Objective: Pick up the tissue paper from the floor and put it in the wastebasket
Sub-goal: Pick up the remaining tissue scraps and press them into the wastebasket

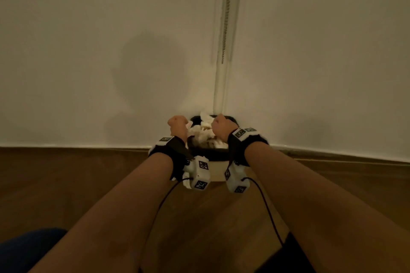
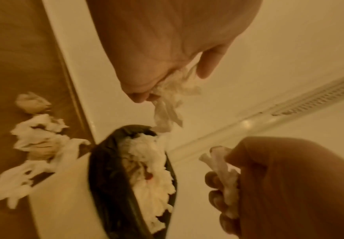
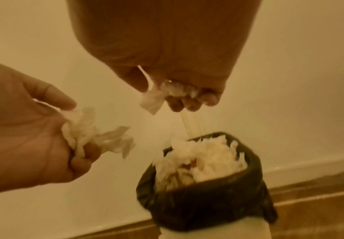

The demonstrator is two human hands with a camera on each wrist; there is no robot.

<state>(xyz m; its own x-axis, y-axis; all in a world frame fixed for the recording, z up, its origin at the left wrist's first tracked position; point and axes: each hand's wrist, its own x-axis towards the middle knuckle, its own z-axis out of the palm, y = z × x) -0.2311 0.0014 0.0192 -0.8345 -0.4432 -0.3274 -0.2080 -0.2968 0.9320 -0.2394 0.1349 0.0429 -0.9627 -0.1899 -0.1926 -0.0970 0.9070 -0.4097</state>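
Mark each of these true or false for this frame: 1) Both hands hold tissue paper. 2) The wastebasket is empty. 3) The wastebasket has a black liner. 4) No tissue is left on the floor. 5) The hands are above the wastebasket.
1) True: the left hand grips crumpled tissue paper and the right hand grips another wad.
2) False: the wastebasket is heaped with white tissue up to its rim.
3) True: a black liner folds over its rim.
4) False: several crumpled pieces lie on the wooden floor beside the basket.
5) True: both hover over its opening.
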